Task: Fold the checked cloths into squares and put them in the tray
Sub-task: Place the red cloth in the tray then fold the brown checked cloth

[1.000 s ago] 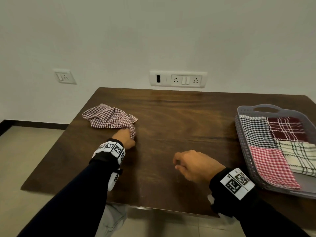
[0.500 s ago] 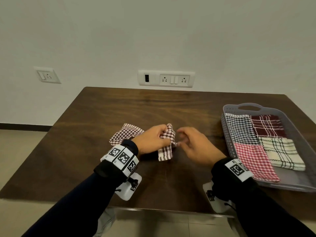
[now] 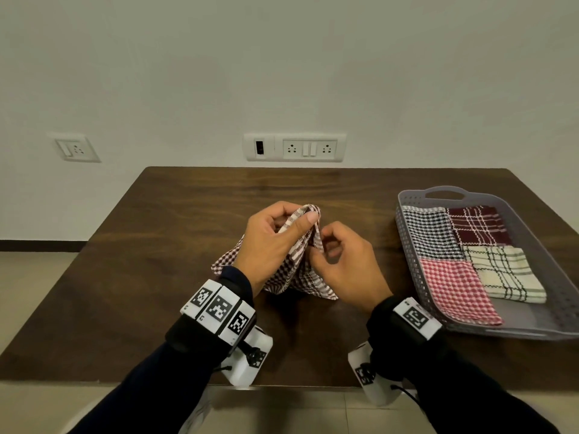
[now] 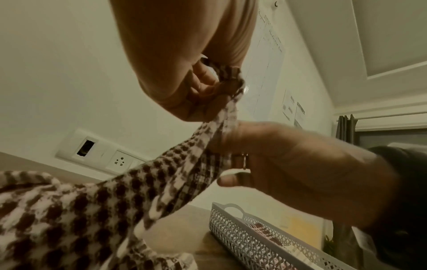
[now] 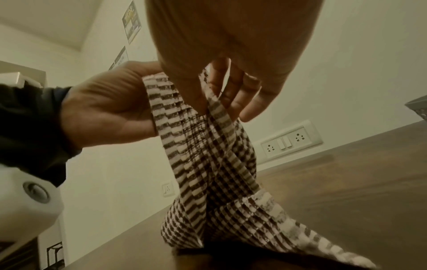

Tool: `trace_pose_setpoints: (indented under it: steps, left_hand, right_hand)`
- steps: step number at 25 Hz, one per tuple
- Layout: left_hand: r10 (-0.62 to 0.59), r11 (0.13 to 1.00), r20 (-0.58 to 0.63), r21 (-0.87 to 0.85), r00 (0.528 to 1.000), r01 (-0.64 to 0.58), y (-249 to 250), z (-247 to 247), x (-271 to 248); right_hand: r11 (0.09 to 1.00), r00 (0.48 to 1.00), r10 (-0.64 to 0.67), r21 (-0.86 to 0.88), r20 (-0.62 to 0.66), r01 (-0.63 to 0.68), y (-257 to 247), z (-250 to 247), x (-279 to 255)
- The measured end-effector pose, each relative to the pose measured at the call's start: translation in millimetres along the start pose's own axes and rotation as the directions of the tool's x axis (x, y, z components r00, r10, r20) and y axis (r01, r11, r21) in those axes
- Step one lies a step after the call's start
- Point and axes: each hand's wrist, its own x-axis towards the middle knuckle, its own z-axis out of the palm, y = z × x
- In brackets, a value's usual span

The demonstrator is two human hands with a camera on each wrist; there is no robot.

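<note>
Here, with the left hand [image 3: 275, 242] pinching the bunched brown checked cloth [image 3: 300, 277] aloft mid-table and the right hand [image 3: 341, 264] nipping its edge, well left of the tray [image 3: 564, 296], find two corners and spread it flat first.

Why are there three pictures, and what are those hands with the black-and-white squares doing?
No machine here: a person wears three cameras. One sits on the head and looks down; one on each wrist looks along the fingers, so those two pictures seem odd and close.

On the dark brown wooden table stands a grey plastic tray with holes. Four folded checked cloths already lie inside.

The left hand and right hand both pinch a crumpled brown-and-white checked cloth, lifted at the top, its bottom still on the table. It is not folded yet. The patterned squares are markers on the wristbands.
</note>
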Motion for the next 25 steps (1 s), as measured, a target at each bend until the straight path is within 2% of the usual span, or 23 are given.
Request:
trace_pose_setpoints:
  steps: [2,3,5,6,8,9,11,12,13,16,19,23,25]
  left_hand:
    - [0.001,1.000,-0.014,-0.013,1.000,-0.002,5,-4,1]
    - [0.002,1.000,-0.019,-0.017,1.000,-0.002,9,-9,3]
    - [0.025,1.000,-0.052,-0.002,0.998,-0.025,17,-25,7]
    - [0.057,0.998,-0.082,0.040,0.995,-0.054,21,-37,9]
    - [0.152,0.968,-0.139,0.223,0.979,-0.119,25,-64,15]
    - [0.222,0.919,-0.146,0.361,0.964,-0.157,25,-77,18]
    - [0.361,0.748,-0.117,0.629,0.925,-0.212,21,-97,19]
    - [0.412,0.680,-0.120,0.700,0.903,-0.217,20,-103,19]
    - [0.456,0.657,-0.154,0.722,0.876,-0.215,19,-107,18]
    - [0.544,0.738,-0.365,0.637,0.756,-0.224,22,-116,19]
    - [0.550,0.787,-0.521,0.584,0.653,-0.196,27,-128,20]
    - [0.547,0.785,-0.596,0.609,0.588,-0.113,34,-135,17]
    - [0.506,0.809,-0.643,0.584,0.576,-0.059,36,-138,17]
  right_hand:
    - [0.987,0.982,0.145,-0.084,0.119,-0.135,11,1,2]
    - [0.964,0.961,0.220,-0.187,0.170,-0.187,16,-2,4]
    - [0.898,0.920,0.322,-0.379,0.224,-0.223,21,-14,9]
    - [0.877,0.917,0.335,-0.426,0.215,-0.221,21,-21,12]
    - [0.857,0.946,0.307,-0.462,0.105,-0.227,17,-38,19]
    - [0.845,0.961,0.277,-0.479,0.012,-0.237,13,-46,22]
    - [0.806,0.967,0.185,-0.536,-0.178,-0.253,6,-61,26]
    - [0.793,0.958,0.144,-0.551,-0.248,-0.262,4,-68,27]
    - [0.794,0.947,0.129,-0.541,-0.295,-0.276,3,-74,27]
    - [0.818,0.922,0.161,-0.475,-0.353,-0.325,13,-90,25]
    - [0.830,0.905,0.157,-0.443,-0.396,-0.338,21,-100,25]
    - [0.886,0.855,0.072,-0.362,-0.514,-0.292,19,-106,24]
    - [0.932,0.833,0.098,-0.244,-0.544,-0.268,15,-108,26]
